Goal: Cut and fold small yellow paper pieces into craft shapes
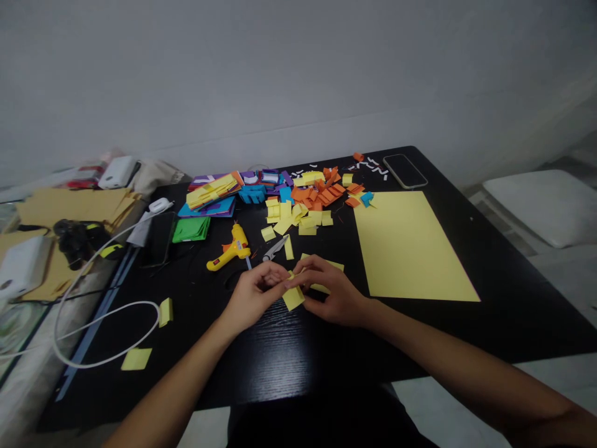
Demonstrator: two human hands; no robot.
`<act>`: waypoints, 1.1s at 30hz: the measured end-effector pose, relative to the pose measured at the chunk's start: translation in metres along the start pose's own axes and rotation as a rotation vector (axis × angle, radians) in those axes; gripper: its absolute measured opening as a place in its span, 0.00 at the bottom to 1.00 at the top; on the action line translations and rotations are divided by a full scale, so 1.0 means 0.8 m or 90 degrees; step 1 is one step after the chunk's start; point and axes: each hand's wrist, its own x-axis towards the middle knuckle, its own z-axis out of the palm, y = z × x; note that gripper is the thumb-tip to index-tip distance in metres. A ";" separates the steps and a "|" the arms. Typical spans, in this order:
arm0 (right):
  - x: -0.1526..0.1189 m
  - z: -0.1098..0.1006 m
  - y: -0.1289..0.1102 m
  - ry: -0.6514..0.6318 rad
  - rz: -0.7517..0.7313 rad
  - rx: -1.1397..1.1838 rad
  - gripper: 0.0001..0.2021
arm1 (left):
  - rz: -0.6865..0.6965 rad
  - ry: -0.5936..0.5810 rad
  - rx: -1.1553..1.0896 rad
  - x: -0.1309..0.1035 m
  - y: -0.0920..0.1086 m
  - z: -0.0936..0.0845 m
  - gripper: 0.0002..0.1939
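1. Grey wall (280, 74) behind, black table (275, 367) before it; from my remote seat I see both bare hands meeting above its near half.
2. Between them is a small yellow paper piece (293, 300), right at the fingertips, its free end slanting down toward the near edge. Its visible length runs far to near, leaning slightly right; fingers cover the far end, so I cannot tell its full shape.
3. Neither hand is clearly nearer: the left hand (261, 289) meets it from the left, the right hand (333, 292) from the right.
4. I read the left thumb and forefinger as pinched on the far end. The right fingers bend across that same end, closed on the paper; how hard they press, I can't tell.
5. Both forearms angle inward, backs of the hands upward. Scissors (276, 247) lie just beyond; a yellow glue gun (232, 250) rests farther left, a large yellow sheet (415, 249) to the right.
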 end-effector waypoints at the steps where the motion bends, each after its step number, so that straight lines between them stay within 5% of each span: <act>1: 0.000 0.000 0.001 0.002 -0.007 -0.012 0.17 | -0.002 -0.007 -0.001 0.000 0.000 0.000 0.13; 6: 0.000 0.001 0.004 0.018 0.020 0.006 0.09 | 0.008 -0.037 0.016 -0.001 0.003 -0.003 0.10; 17: -0.005 0.005 0.009 0.049 0.095 0.052 0.10 | 0.019 -0.059 0.045 -0.002 0.009 -0.005 0.07; 33: -0.004 0.006 0.009 0.072 0.245 0.151 0.10 | 0.110 -0.074 0.287 -0.004 0.009 -0.011 0.10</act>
